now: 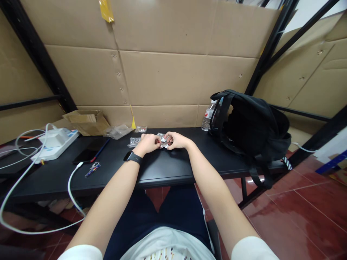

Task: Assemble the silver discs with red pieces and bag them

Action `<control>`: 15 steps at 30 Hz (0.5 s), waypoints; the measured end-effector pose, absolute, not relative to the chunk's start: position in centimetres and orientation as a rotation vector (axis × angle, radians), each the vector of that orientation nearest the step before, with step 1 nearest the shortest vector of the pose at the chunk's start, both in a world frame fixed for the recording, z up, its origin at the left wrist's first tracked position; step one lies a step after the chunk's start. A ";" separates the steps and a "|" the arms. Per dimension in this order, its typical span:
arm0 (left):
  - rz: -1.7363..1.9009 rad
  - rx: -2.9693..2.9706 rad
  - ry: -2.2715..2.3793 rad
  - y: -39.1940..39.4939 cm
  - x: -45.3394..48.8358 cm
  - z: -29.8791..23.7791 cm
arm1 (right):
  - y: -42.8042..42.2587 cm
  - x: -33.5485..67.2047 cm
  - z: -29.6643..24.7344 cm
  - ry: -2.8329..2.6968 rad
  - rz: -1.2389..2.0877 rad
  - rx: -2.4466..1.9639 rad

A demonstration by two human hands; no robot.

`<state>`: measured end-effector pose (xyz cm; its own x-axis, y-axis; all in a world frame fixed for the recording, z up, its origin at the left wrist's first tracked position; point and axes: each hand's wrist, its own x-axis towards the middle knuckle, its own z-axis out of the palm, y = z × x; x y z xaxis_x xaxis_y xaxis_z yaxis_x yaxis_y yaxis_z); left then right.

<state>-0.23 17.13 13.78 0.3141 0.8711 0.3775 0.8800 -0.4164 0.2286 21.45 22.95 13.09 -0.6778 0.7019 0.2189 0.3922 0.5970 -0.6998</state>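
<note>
Both my hands meet over the middle of the black table. My left hand, with a black watch on its wrist, is closed in a pinch on a small clear plastic bag. My right hand is closed on the same bag from the other side. What the bag contains is too small to make out. Another clear bag lies just left of my left hand.
A black backpack and a water bottle stand at the right. At the left are a white power strip with cables, a dark phone, a keychain, an open cardboard box and more plastic bags. Cardboard walls the back.
</note>
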 end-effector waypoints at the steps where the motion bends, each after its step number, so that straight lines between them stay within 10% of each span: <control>1: -0.745 -2.518 -1.705 17.2 -0.4 13.8 | 23.0 21.5 13.1 -2.285 0.897 -0.826; 15: -1.779 -2.595 -1.650 18.9 -0.6 13.2 | 21.3 19.7 14.3 -1.745 1.188 -0.624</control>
